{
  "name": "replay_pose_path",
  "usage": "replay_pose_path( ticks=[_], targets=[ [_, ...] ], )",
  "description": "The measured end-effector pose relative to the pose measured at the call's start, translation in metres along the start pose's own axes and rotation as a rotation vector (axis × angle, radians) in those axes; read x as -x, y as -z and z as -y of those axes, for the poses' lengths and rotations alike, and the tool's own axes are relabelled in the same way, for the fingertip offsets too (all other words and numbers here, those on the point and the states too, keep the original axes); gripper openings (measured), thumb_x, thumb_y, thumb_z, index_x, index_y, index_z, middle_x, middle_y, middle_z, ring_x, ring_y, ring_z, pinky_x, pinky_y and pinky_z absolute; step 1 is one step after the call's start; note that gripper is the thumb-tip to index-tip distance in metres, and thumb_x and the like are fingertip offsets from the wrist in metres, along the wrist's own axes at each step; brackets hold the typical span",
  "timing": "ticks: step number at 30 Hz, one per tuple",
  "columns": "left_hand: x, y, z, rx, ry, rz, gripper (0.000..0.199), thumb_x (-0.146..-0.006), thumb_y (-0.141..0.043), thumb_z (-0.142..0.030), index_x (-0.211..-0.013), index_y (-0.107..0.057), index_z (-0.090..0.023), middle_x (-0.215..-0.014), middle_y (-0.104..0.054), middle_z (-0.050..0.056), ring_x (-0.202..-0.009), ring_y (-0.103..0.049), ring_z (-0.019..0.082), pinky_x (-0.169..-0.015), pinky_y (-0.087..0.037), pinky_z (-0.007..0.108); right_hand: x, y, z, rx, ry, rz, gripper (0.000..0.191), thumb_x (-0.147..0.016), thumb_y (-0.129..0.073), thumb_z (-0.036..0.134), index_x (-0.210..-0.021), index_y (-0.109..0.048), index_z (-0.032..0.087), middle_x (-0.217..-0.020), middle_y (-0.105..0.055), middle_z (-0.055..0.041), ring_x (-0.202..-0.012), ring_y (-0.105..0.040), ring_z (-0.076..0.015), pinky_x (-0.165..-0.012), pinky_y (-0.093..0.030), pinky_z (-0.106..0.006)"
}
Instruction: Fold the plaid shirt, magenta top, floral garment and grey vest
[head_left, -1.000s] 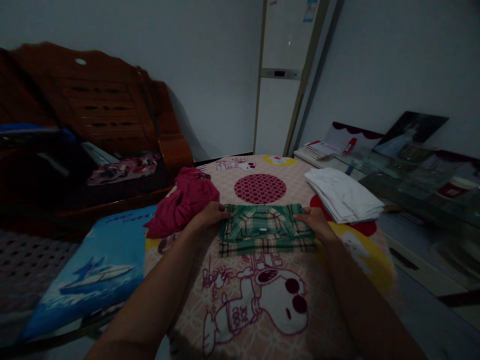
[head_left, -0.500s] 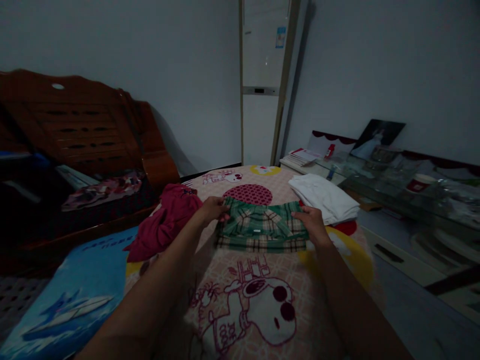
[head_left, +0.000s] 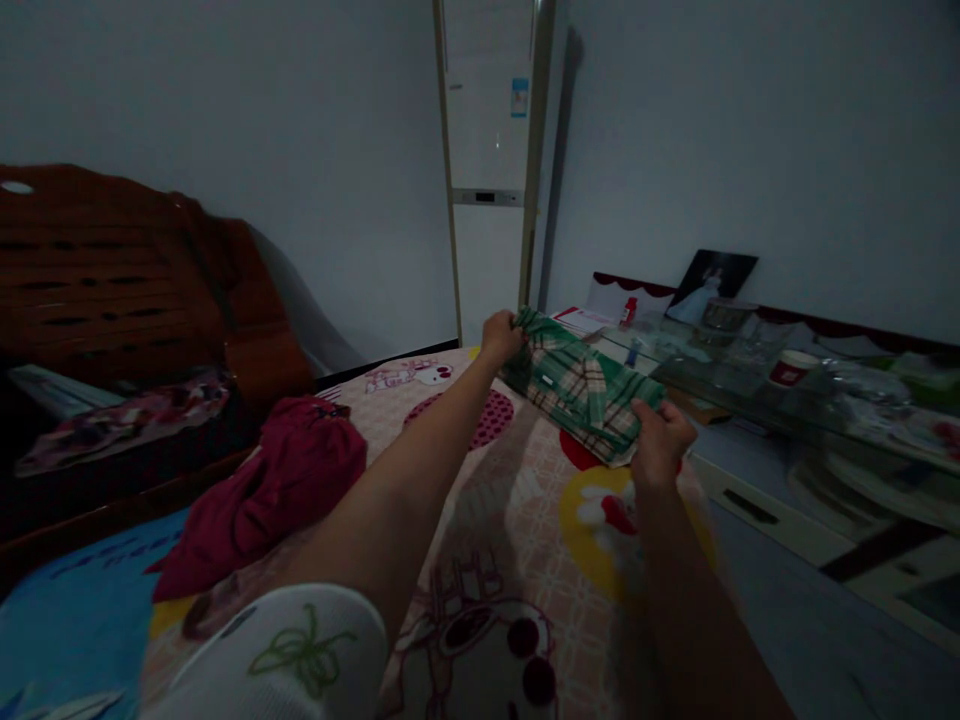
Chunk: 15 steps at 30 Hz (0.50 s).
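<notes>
A folded green plaid shirt (head_left: 574,380) hangs stretched between my two hands, above the right side of the patterned bedspread (head_left: 517,510). My left hand (head_left: 502,338) pinches its far left corner, fingers closed. My right hand (head_left: 661,440) is closed on its near right corner, thumb on top. The shirt tilts down toward the right, and a small white label shows on it. It hides the white folded clothes that lay there. At the left, a crumpled maroon garment (head_left: 277,480) rests on the bedspread, apart from both hands.
A glass-topped cabinet (head_left: 720,400) along the right wall bears a paper cup (head_left: 793,368), a red bottle (head_left: 628,310), a photo (head_left: 712,285) and plastic bags. A wooden bench (head_left: 112,290) stands at left. A tall air conditioner (head_left: 491,180) fills the corner.
Both hands have lifted the green plaid shirt and carried it to the right, over where the white clothes lay. The shirt has turned from level to slanted, and the view has swung right.
</notes>
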<state>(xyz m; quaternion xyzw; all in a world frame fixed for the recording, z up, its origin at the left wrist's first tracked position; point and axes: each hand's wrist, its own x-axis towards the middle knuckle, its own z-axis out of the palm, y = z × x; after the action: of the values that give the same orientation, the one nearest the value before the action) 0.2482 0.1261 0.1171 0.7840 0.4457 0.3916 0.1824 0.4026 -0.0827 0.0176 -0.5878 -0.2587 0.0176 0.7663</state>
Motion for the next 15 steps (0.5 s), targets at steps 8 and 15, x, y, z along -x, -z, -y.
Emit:
replay_pose_path(
  ticks=[8,15],
  targets=[
    [-0.026,-0.071,-0.052,0.100,-0.271,0.159,0.046,-0.082,-0.053,-0.008,-0.128,-0.047,-0.006,-0.124,-0.062,0.020,-0.118,-0.057,0.029,-0.101,-0.042,0.039,-0.023,0.019,-0.019,0.131,0.130,-0.193,0.019,-0.074,-0.057,0.039,-0.074,-0.058,0.020,-0.062,-0.057,0.0019,-0.064,-0.056,-0.0170,-0.057,-0.047,-0.027],
    [-0.020,-0.142,-0.034,0.147,-0.467,0.450,0.077,-0.080,-0.058,-0.024,-0.147,-0.027,0.001,-0.151,-0.035,0.027,-0.144,-0.031,0.031,-0.117,-0.028,0.042,-0.034,0.036,-0.058,0.393,0.106,-0.212,0.021,-0.079,-0.053,0.040,-0.085,-0.062,0.021,-0.065,-0.062,-0.0040,-0.073,-0.062,-0.0237,-0.063,-0.050,-0.032]
  ],
)
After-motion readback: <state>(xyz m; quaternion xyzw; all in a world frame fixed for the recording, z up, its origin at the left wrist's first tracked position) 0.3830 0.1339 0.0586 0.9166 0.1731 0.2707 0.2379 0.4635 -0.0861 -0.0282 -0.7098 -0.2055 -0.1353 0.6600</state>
